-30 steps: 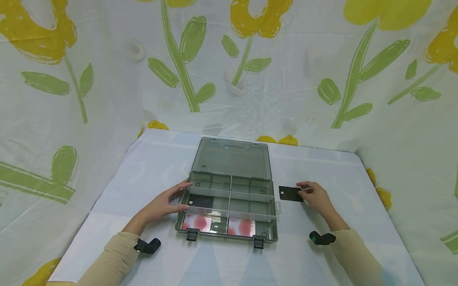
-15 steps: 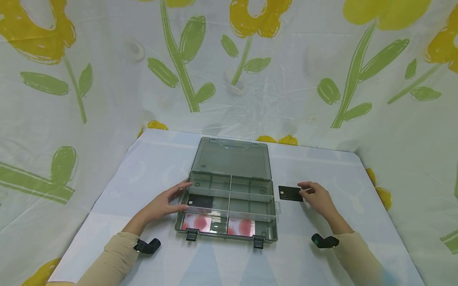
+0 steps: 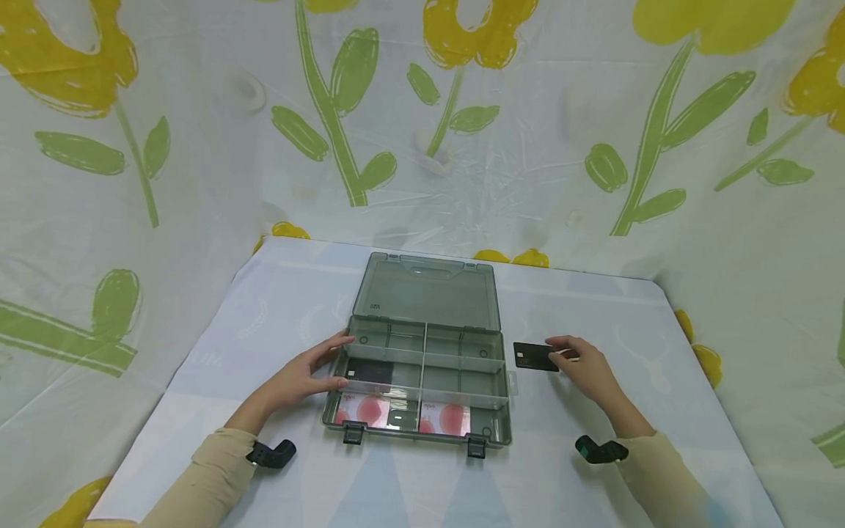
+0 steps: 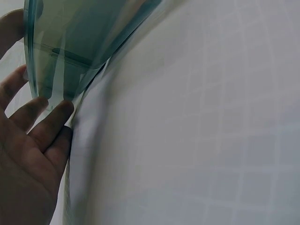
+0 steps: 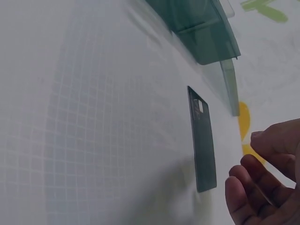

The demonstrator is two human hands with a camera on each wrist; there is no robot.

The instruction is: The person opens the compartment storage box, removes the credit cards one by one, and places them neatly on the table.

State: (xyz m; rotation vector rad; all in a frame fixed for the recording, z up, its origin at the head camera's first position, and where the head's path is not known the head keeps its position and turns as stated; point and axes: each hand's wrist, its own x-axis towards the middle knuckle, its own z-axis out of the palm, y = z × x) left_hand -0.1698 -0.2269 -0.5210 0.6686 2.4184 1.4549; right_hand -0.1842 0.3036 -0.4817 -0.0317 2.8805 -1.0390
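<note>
A grey see-through divided case (image 3: 462,440) lies on the table with its lid (image 3: 429,293) tipped back. Against its left wall rests my left hand (image 3: 309,374), thumb and forefinger at the rim; the left wrist view has the other fingers (image 4: 49,126) touching the outer wall. A black card (image 3: 533,356) with a chip lies right of the case. My right hand (image 3: 586,367) is over the card's right end, fingers loosely bent. In the right wrist view a gap shows between these fingers (image 5: 239,192) and the card (image 5: 204,145), and nothing is held.
In the case's middle left compartment lies another black card (image 3: 371,372). White-and-pink cards (image 3: 452,419) lie in the two front compartments. Two dark latches (image 3: 353,434) hang at the front edge. A flower-printed curtain (image 3: 528,169) surrounds the table.
A gap has appeared between the right thumb and forefinger at the card's end. The right wrist has shifted slightly right; the card, case and left hand have stayed put.
</note>
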